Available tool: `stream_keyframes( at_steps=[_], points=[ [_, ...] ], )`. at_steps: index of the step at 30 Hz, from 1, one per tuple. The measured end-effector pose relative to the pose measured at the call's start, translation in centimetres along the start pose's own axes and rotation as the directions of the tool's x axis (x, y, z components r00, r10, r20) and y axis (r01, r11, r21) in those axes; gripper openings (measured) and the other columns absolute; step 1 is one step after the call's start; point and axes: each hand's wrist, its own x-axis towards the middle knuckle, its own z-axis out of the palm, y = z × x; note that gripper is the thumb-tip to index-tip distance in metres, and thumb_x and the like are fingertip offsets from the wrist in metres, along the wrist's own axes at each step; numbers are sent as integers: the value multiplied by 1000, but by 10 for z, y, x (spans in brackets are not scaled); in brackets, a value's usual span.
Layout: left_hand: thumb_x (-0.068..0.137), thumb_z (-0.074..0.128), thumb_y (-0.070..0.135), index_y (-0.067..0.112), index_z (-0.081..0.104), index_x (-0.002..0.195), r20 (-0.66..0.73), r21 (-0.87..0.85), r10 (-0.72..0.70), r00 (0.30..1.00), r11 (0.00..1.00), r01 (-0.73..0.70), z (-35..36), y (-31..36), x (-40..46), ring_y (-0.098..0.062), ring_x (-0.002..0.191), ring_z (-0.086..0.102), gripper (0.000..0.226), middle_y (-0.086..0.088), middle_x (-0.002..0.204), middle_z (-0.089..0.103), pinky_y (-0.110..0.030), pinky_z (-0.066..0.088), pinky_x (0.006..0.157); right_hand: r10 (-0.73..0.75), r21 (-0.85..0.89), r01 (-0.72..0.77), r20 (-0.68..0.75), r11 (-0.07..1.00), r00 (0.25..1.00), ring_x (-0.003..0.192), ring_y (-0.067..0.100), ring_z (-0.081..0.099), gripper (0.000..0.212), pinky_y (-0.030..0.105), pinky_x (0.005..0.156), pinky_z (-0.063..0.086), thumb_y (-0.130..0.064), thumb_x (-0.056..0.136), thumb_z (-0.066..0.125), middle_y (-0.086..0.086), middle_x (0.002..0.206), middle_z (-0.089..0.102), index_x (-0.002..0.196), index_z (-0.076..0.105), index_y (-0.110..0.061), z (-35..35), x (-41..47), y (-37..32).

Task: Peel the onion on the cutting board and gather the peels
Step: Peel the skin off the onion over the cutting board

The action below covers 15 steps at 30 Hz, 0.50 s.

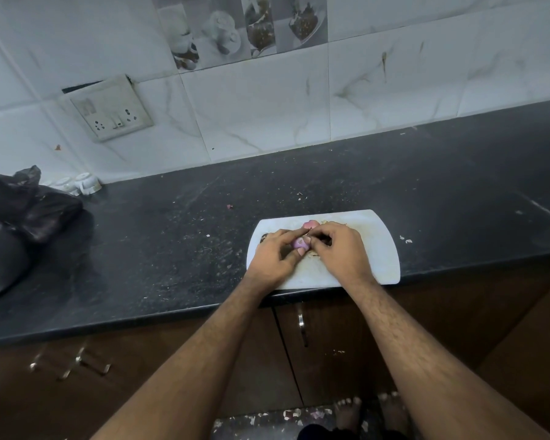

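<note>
Steadying the onion (300,242) over the cutting board (381,249), your left hand (275,254) grips it; your right hand (335,249) pinches its skin; a peel (309,224) lies just beyond.

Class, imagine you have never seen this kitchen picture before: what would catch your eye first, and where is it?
First, the two hands, left hand and right hand, meeting over a small purple onion on the white cutting board at the near edge of the dark counter. Next, a crumpled black plastic bag at the far left, and a socket panel hanging loose from the tiled wall.
</note>
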Motion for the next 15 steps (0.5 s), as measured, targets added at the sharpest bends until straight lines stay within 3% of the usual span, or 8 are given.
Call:
stream_keyframes(
  at_steps=[4, 9, 15],
  points=[
    [94, 64, 42, 31, 63, 139, -35, -26, -11, 999, 1000, 10, 1, 1, 0, -16, 116, 56, 46, 10, 117, 69, -42, 47, 105, -26, -32, 27, 4, 999, 1000, 95, 9, 68, 18, 35, 90, 59, -23, 91, 76, -6, 108, 76, 107, 79, -18, 0, -1, -2],
    [93, 62, 44, 33, 63, 137, -50, -12, -7, 999, 1000, 6, 3, 1, 0, -15, 115, 57, 46, 12, 118, 71, -42, 47, 105, -79, -198, 77, 1, 977, 997, 88, 6, 54, 17, 28, 80, 50, -26, 95, 69, -6, 102, 71, 108, 77, -19, 1, -4, -5],
    [93, 62, 42, 35, 63, 136, -49, -2, -3, 999, 1000, 3, 2, 3, 0, -15, 114, 57, 44, 12, 119, 70, -44, 47, 104, -67, -162, 66, 0, 985, 998, 86, 12, 64, 17, 36, 82, 57, -25, 92, 71, -3, 98, 74, 106, 78, -18, 0, -5, -8]
  ],
)
